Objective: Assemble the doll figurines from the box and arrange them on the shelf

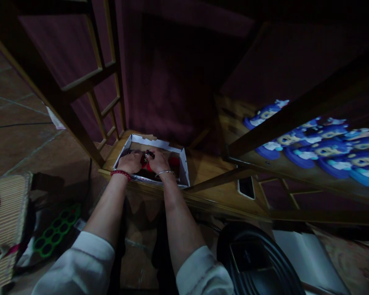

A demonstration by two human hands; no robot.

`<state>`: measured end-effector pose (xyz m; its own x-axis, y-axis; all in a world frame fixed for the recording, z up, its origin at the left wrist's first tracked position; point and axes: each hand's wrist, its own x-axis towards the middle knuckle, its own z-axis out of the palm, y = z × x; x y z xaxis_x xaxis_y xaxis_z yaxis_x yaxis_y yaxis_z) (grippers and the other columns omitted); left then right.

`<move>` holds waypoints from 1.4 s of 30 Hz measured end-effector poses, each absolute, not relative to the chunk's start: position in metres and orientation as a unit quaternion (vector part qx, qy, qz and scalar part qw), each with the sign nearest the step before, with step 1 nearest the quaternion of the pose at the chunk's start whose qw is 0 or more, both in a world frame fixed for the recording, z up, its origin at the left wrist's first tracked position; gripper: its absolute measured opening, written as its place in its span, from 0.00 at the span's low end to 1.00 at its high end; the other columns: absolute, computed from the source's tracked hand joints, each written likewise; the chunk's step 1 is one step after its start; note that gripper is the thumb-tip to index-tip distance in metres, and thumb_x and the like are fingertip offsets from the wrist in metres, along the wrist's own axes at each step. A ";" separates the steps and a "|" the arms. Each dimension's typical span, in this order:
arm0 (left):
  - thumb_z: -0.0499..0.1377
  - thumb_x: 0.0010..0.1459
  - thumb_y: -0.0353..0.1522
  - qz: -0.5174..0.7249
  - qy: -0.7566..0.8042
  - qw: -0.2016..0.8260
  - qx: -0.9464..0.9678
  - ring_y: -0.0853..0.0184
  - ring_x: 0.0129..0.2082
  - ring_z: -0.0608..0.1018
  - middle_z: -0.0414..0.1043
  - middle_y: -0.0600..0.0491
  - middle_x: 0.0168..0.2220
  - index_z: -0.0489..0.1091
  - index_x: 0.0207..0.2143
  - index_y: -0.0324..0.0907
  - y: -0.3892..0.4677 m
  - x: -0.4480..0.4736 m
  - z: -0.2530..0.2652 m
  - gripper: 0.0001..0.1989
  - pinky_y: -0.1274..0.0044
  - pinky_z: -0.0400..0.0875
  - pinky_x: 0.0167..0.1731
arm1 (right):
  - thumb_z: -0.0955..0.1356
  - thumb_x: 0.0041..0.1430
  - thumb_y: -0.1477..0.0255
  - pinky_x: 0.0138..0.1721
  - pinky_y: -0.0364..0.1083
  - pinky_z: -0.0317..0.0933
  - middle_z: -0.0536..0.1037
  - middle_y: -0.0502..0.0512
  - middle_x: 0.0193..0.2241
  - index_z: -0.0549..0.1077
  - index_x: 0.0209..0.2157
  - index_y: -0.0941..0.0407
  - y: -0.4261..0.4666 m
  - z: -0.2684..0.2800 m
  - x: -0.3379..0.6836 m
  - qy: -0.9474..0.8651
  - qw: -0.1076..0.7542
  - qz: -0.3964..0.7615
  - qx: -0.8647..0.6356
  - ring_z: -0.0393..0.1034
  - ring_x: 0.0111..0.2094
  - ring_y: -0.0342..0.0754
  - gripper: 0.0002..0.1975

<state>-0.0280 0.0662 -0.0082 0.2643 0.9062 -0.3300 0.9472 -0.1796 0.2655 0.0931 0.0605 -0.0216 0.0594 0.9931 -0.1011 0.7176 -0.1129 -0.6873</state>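
Note:
Both hands are inside a shallow white cardboard box (184, 166) that sits on a low wooden shelf. My left hand (130, 163), with a red bead bracelet (120, 175) at its wrist, has its fingers bent over the box's left part; their tips are dim. Close beside it, my right hand (159, 163) pinches a small dark object (150, 154) that is too small and dark to name. A silver bangle (165, 173) circles that wrist. Red items (174, 161) lie in the box, partly hidden by the hands.
Several blue figurines (329, 149) stand on a raised shelf to the right. A phone (246, 187) lies on the lower shelf. Wooden lattice (101, 102) rises at the left. Below are a black round stool-like object (258, 262), a green holed rack (58, 229) and a woven mat (12, 213).

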 end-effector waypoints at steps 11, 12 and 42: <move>0.49 0.49 0.31 -0.109 0.605 0.191 0.766 0.56 0.45 0.70 0.64 0.43 0.47 0.62 0.47 0.45 0.070 -0.026 -0.013 0.20 0.67 0.66 0.39 | 0.64 0.52 0.74 0.44 0.44 0.58 0.74 0.58 0.39 0.66 0.40 0.58 0.060 -0.024 0.097 -0.623 0.215 0.299 -0.690 0.67 0.42 0.46 0.11; 0.49 0.50 0.31 -0.112 0.603 0.192 0.766 0.56 0.45 0.70 0.64 0.43 0.47 0.63 0.47 0.44 0.070 -0.025 -0.012 0.20 0.67 0.66 0.39 | 0.64 0.52 0.74 0.44 0.45 0.58 0.74 0.58 0.39 0.66 0.40 0.58 0.060 -0.024 0.098 -0.621 0.214 0.300 -0.691 0.67 0.42 0.46 0.12; 0.50 0.50 0.35 -0.059 0.575 0.225 0.785 0.60 0.43 0.72 0.70 0.47 0.43 0.64 0.44 0.45 0.075 -0.027 -0.014 0.17 0.73 0.67 0.38 | 0.63 0.51 0.78 0.45 0.45 0.58 0.73 0.58 0.41 0.66 0.41 0.58 0.060 -0.020 0.102 -0.632 0.218 0.298 -0.681 0.66 0.44 0.46 0.13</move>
<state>-0.0268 0.0746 -0.0145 0.3326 0.8753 -0.3510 0.9283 -0.2383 0.2854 0.1017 0.0600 -0.0202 0.0219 0.9913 -0.1298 0.7305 -0.1045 -0.6749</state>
